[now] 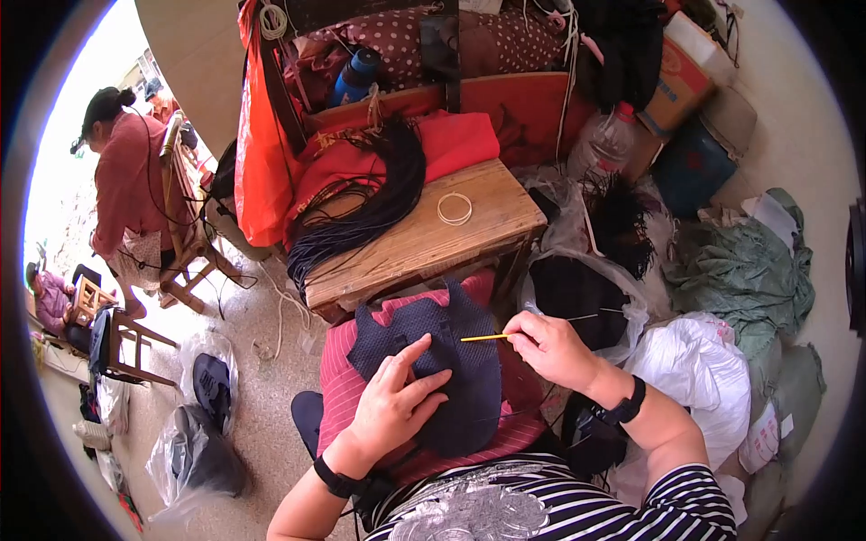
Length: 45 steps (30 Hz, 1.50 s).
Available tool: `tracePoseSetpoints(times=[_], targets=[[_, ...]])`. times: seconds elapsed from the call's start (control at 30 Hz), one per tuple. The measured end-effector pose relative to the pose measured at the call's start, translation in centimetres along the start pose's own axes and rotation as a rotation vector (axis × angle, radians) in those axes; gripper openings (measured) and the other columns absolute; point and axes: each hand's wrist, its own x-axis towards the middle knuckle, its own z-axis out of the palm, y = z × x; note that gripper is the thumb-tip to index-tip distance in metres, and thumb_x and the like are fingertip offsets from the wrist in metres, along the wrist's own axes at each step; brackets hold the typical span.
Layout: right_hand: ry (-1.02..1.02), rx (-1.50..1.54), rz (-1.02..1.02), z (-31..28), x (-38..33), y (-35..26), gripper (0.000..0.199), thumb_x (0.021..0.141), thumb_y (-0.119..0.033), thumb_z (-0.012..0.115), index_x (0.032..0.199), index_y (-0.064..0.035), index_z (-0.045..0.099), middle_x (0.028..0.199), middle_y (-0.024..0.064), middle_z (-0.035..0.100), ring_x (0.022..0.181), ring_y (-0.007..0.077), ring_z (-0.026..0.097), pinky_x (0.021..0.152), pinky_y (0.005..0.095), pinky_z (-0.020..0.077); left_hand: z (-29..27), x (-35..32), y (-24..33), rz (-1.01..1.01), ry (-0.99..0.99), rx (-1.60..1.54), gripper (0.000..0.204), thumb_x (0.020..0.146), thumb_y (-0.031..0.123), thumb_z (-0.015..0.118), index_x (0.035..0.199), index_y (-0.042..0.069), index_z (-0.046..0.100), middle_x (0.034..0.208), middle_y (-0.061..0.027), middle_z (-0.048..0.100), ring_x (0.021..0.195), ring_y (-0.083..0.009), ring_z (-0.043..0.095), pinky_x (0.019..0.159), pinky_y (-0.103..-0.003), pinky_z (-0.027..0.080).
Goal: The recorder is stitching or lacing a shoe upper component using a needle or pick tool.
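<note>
A dark navy shoe-upper piece (451,361) lies on my lap over a red striped cloth (352,388). My left hand (397,397) rests flat on the navy piece, fingers spread. My right hand (550,347) pinches a thin yellow-handled tool (484,338) whose tip points left at the piece's right edge. Black bands sit on both wrists.
A low wooden table (424,239) stands ahead with a bundle of dark cords (370,203) and a white ring (455,208). Bags of dark material (586,288) and white sacks (695,370) lie to the right. A person (122,189) stands far left beside wooden stools.
</note>
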Motion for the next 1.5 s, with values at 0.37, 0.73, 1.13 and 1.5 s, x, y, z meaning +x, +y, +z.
tracePoseSetpoints(times=[0.37, 0.73, 1.13, 1.5], targets=[[-0.009, -0.091, -0.145, -1.1, 3.4, 0.1, 0.006, 0.095, -0.003, 0.064, 0.101, -0.0026, 0.062, 0.089, 0.0152, 0.068, 0.079, 0.034, 0.069, 0.069, 0.0398, 0.0547, -0.1, 0.5, -0.9, -0.011, -0.037, -0.018, 0.04, 0.074, 0.006, 0.086, 0.113, 0.014, 0.08, 0.151, -0.0122, 0.054, 0.084, -0.0198, 0.057, 0.076, -0.032, 0.052], [-0.127, 0.026, -0.172, 0.4, 5.2, 0.3, 0.007, 0.096, -0.006, 0.065, 0.102, -0.0031, 0.065, 0.086, 0.0129, 0.069, 0.08, 0.0258, 0.071, 0.071, 0.0356, 0.0548, 0.3, 0.8, -1.1, 0.003, -0.048, -0.044, 0.04, 0.075, 0.005, 0.086, 0.113, 0.016, 0.08, 0.151, -0.0165, 0.05, 0.073, -0.0154, 0.055, 0.07, -0.03, 0.052], [-0.47, 0.257, 0.111, 2.4, 8.5, -1.8, 0.018, 0.104, -0.02, 0.06, 0.107, -0.0032, 0.061, 0.077, 0.007, 0.071, 0.067, 0.0145, 0.066, 0.061, 0.0331, 0.0515, -0.8, 4.2, -1.0, -0.33, -0.01, -0.111, 0.022, 0.084, 0.007, 0.08, 0.102, 0.007, 0.068, 0.097, -0.0096, 0.064, 0.081, -0.0257, 0.065, 0.073, -0.04, 0.053], [-0.666, 0.145, 0.179, 2.3, 10.2, -1.2, 0.039, 0.11, -0.039, 0.042, 0.107, -0.0037, 0.058, 0.069, 0.0127, 0.072, 0.067, 0.0308, 0.069, 0.065, 0.044, 0.0537, -1.1, 4.8, -2.7, -0.038, -0.143, 0.147, 0.014, 0.088, 0.01, 0.073, 0.09, 0.006, 0.06, 0.085, -0.0136, 0.057, 0.083, -0.037, 0.062, 0.073, -0.047, 0.051]])
